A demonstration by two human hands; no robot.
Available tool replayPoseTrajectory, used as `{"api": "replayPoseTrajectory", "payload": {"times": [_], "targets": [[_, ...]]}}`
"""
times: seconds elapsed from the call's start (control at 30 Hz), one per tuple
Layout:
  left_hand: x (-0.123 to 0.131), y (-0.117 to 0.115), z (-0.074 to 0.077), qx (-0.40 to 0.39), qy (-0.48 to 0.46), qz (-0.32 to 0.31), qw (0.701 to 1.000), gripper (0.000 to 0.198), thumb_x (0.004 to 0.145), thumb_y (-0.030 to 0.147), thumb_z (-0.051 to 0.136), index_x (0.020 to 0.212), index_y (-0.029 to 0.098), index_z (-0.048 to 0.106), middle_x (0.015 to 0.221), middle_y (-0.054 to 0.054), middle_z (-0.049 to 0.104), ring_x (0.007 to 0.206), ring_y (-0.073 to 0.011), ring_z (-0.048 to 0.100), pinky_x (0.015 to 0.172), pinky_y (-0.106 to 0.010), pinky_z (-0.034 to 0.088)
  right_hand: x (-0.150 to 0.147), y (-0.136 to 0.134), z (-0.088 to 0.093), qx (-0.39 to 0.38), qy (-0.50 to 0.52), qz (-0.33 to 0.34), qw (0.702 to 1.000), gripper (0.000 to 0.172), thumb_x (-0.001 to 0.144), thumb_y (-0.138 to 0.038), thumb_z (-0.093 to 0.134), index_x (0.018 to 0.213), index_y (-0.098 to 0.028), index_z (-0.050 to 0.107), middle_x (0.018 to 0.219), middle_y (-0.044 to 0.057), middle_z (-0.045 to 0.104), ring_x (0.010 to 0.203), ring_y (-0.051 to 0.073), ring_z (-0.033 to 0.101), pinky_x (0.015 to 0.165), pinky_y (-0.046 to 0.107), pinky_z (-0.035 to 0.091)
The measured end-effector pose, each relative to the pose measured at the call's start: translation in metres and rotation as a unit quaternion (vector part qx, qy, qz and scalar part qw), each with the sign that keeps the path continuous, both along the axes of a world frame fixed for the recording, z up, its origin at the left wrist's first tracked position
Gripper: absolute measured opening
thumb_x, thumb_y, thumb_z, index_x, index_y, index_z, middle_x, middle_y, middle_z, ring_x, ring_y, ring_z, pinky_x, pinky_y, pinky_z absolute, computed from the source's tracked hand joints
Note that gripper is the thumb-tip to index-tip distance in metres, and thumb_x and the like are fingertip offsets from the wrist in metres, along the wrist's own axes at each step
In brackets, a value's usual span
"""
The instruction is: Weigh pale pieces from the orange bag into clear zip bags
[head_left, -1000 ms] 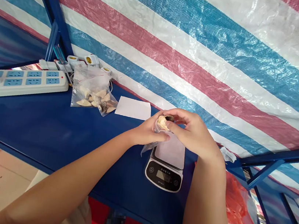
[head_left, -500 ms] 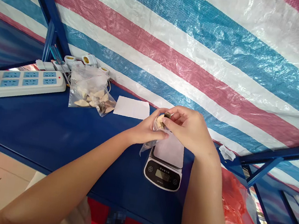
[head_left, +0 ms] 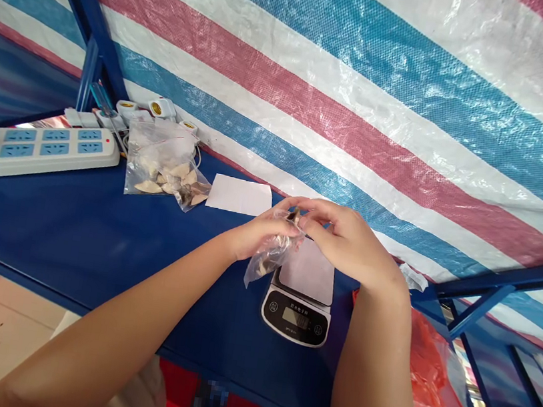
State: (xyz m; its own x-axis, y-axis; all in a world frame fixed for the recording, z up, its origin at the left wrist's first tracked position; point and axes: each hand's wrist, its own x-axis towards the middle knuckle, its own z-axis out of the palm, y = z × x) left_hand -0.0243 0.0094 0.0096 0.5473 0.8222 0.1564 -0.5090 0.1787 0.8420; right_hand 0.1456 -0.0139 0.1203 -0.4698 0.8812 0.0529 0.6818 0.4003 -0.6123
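My left hand (head_left: pixel 262 228) is closed around a small clear plastic bag (head_left: pixel 269 255), which hangs tilted down to the left with a few pale and brown pieces inside. At the bag's mouth, my right hand (head_left: pixel 340 237) is closed, its thumb and fingers around a brown-edged slice (head_left: pixel 295 215), mostly hidden by the fingers. Both hands are above the back of a digital kitchen scale (head_left: pixel 309 273), whose lit display is too blurred to read. Further left lies a larger clear bag (head_left: pixel 160 154) holding several pale, brown-edged slices (head_left: pixel 174 180).
A white paper (head_left: pixel 239 196) lies behind my left hand. A power strip (head_left: pixel 51 149) and lamp sockets (head_left: pixel 162 108) stand at the left. At the right are a red plastic bag (head_left: pixel 430 371) and a crumpled white wrapper (head_left: pixel 413 277). Striped sheeting (head_left: pixel 286 98) closes the back.
The small bag has turned and swung out to the lower left, showing more of its contents. The slice has gone lower into its mouth, between my fingers. The scale has not moved.
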Motion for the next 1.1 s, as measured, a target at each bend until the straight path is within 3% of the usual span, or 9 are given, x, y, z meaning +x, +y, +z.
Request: {"api": "replayPoseTrajectory", "payload": {"times": [0.07, 0.13, 0.27, 0.47, 0.63, 0.77, 0.87, 0.97, 1.1], "targets": [[-0.002, 0.003, -0.001, -0.045, -0.058, -0.033, 0.997, 0.065, 0.072, 0.03, 0.071, 0.134, 0.023, 0.053, 0.098, -0.004, 0.065, 0.081, -0.0188, 0.064, 0.082, -0.038, 0.05, 0.001, -0.002, 0.001, 0.005, 0.011, 0.021, 1.0, 0.041, 0.09, -0.021, 0.061, 0.128, -0.034, 0.068, 0.096, -0.001, 0.076, 0.085, 0.02, 0.07, 0.072, 0.031, 0.048], [-0.003, 0.004, -0.001, -0.075, -0.093, -0.048, 0.992, 0.06, 0.072, 0.03, 0.067, 0.131, 0.022, 0.057, 0.099, -0.006, 0.067, 0.081, -0.0205, 0.064, 0.082, -0.039, 0.05, 0.0, -0.004, 0.001, 0.024, 0.0, 0.033, 0.999, 0.049, 0.084, -0.018, 0.065, 0.13, -0.035, 0.067, 0.101, -0.001, 0.075, 0.091, 0.021, 0.07, 0.072, 0.031, 0.048], [-0.006, 0.002, 0.0, -0.085, -0.127, -0.055, 0.987, 0.054, 0.074, 0.028, 0.062, 0.127, 0.02, 0.062, 0.099, -0.007, 0.07, 0.081, -0.0222, 0.064, 0.079, -0.039, 0.051, -0.004, -0.005, -0.001, 0.05, 0.005, 0.023, 0.998, 0.036, 0.088, -0.017, 0.063, 0.12, -0.031, 0.071, 0.09, -0.001, 0.075, 0.079, 0.019, 0.069, 0.071, 0.031, 0.048], [-0.007, 0.004, 0.004, -0.067, -0.128, -0.033, 0.989, 0.044, 0.081, 0.036, 0.062, 0.122, 0.021, 0.066, 0.101, -0.007, 0.071, 0.091, -0.0261, 0.067, 0.083, -0.042, 0.052, -0.008, -0.004, 0.0, 0.131, 0.008, 0.038, 0.991, 0.017, 0.093, -0.019, 0.061, 0.085, -0.026, 0.074, 0.091, 0.0, 0.076, 0.075, 0.018, 0.064, 0.07, 0.033, 0.045], [-0.006, 0.007, 0.004, -0.047, -0.095, -0.003, 0.994, 0.035, 0.085, 0.048, 0.068, 0.099, 0.016, 0.072, 0.082, -0.005, 0.068, 0.076, -0.0198, 0.064, 0.074, -0.035, 0.05, -0.009, -0.003, -0.002, 0.167, 0.027, 0.002, 0.986, 0.009, 0.09, -0.022, 0.065, 0.083, -0.024, 0.071, 0.085, 0.0, 0.073, 0.077, 0.018, 0.063, 0.072, 0.032, 0.045], [-0.006, 0.007, 0.005, -0.022, -0.097, 0.02, 0.995, 0.048, 0.085, 0.059, 0.068, 0.104, 0.015, 0.073, 0.096, -0.009, 0.072, 0.086, -0.0234, 0.067, 0.079, -0.036, 0.051, -0.009, -0.001, -0.003, 0.169, 0.022, -0.008, 0.985, 0.009, 0.089, -0.021, 0.063, 0.081, -0.024, 0.064, 0.083, -0.001, 0.07, 0.073, 0.016, 0.06, 0.071, 0.032, 0.043], [-0.007, 0.006, 0.006, -0.011, -0.105, 0.032, 0.994, 0.045, 0.084, 0.05, 0.074, 0.118, 0.02, 0.068, 0.112, -0.008, 0.071, 0.094, -0.0232, 0.068, 0.084, -0.037, 0.052, -0.009, 0.0, -0.004, 0.159, 0.028, -0.009, 0.987, 0.011, 0.09, -0.021, 0.063, 0.081, -0.024, 0.06, 0.081, -0.002, 0.069, 0.069, 0.015, 0.057, 0.069, 0.031, 0.042], [-0.007, 0.005, 0.006, -0.017, -0.093, 0.046, 0.994, 0.043, 0.082, 0.035, 0.078, 0.121, 0.022, 0.065, 0.111, -0.007, 0.071, 0.092, -0.0208, 0.069, 0.084, -0.036, 0.053, -0.007, 0.0, -0.004, 0.136, 0.02, -0.006, 0.99, 0.013, 0.094, -0.025, 0.061, 0.081, -0.025, 0.056, 0.077, -0.003, 0.065, 0.065, 0.015, 0.055, 0.064, 0.03, 0.039], [-0.005, 0.007, 0.004, -0.009, -0.079, 0.085, 0.993, 0.035, 0.085, 0.035, 0.076, 0.116, 0.02, 0.066, 0.107, -0.006, 0.074, 0.093, -0.0204, 0.07, 0.086, -0.035, 0.052, -0.005, -0.003, -0.002, 0.098, -0.021, 0.003, 0.995, 0.019, 0.096, -0.028, 0.06, 0.08, -0.025, 0.05, 0.073, -0.004, 0.06, 0.063, 0.015, 0.053, 0.064, 0.031, 0.036]]}}
